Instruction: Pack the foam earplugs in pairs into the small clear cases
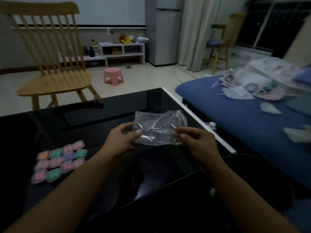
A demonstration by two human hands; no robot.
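A crumpled clear plastic bag [158, 127] hangs above the black glossy table [50, 125], and it looks empty. My left hand [122, 137] pinches its lower left edge between thumb and fingers. My right hand [195, 140] pinches its lower right edge. Several small clear cases [59, 161] lie in rows on the table at the left, each holding pink, green, orange or purple foam earplugs. Both hands are well to the right of the cases.
A wooden rocking chair [50, 56] stands beyond the table's far left edge, and a pink stool [113, 77] is on the floor behind. A blue bed [244, 115] with bags and packets lies right of the table's white edge [202, 121].
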